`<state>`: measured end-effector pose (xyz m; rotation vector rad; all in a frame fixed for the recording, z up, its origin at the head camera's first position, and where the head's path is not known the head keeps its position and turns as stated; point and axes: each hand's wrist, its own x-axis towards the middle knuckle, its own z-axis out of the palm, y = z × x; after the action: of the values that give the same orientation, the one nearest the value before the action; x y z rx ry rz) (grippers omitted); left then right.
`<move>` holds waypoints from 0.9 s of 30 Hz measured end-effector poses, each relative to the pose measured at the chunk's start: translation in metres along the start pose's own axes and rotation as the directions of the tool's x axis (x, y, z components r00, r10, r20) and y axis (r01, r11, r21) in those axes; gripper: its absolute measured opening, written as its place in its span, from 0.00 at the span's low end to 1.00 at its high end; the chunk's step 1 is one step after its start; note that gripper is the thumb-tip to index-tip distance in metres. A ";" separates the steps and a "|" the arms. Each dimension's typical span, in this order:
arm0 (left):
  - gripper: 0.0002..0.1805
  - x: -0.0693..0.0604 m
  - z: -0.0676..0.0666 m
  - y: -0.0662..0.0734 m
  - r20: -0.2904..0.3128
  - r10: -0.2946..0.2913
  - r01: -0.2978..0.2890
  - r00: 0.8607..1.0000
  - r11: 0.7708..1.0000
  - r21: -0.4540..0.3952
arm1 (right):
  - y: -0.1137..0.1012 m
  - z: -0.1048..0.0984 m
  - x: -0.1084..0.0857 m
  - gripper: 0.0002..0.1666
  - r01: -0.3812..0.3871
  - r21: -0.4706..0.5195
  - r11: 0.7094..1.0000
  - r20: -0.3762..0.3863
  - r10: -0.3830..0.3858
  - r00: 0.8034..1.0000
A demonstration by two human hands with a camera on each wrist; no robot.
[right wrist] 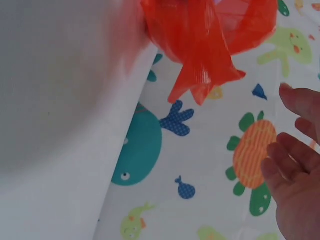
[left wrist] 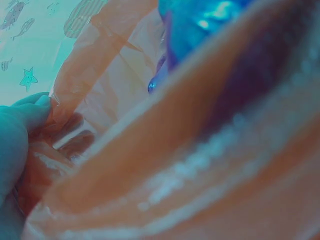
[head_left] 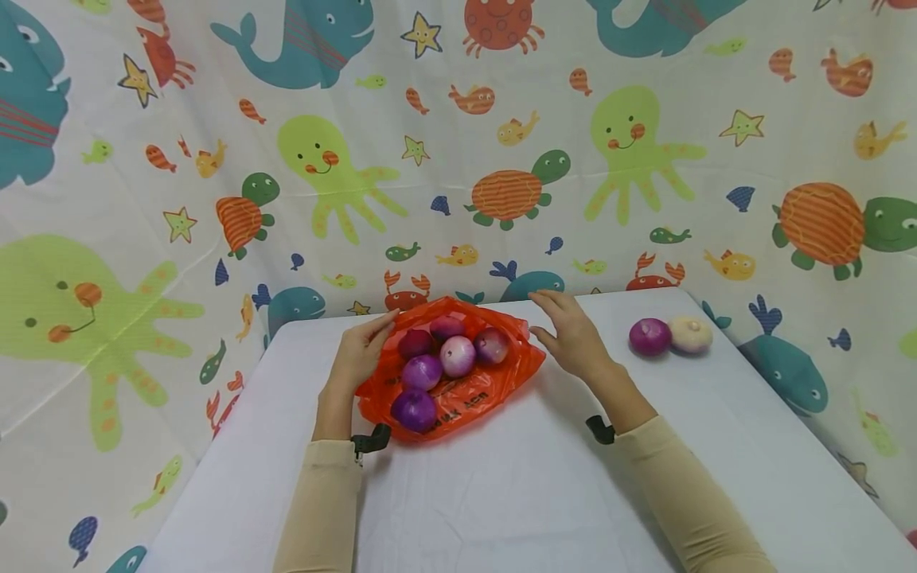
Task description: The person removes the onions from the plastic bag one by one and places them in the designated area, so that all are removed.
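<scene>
While the left hand (head_left: 359, 352) pinches the red plastic bag (head_left: 469, 404) of round purple onions (head_left: 422, 372), the right hand (head_left: 573, 338) hovers beside it, fingers loosely extended.

Left arm (head_left: 324, 497) and right arm (head_left: 688, 493) extended forward, apart. Left hand (head_left: 360, 350): fingers directed inward. Right hand (head_left: 575, 338): thumb parted from loosely curved fingers.
</scene>
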<state>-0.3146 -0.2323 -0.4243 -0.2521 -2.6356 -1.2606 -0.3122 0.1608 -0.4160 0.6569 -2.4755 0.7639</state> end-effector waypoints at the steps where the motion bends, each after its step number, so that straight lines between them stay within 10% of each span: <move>1: 0.23 0.000 0.000 0.000 0.000 -0.002 0.002 1.000 1.000 0.001 | -0.002 0.002 0.000 0.40 0.002 0.003 1.000 0.014 -0.002 1.000; 27: 0.23 -0.001 -0.002 0.000 -0.007 0.002 -0.002 1.000 1.000 0.010 | -0.046 0.049 0.011 0.29 0.067 0.093 0.993 0.211 -0.085 0.974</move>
<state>-0.3130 -0.2337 -0.4236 -0.2479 -2.6350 -1.2450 -0.3090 0.0937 -0.4285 0.9035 -2.6039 0.8111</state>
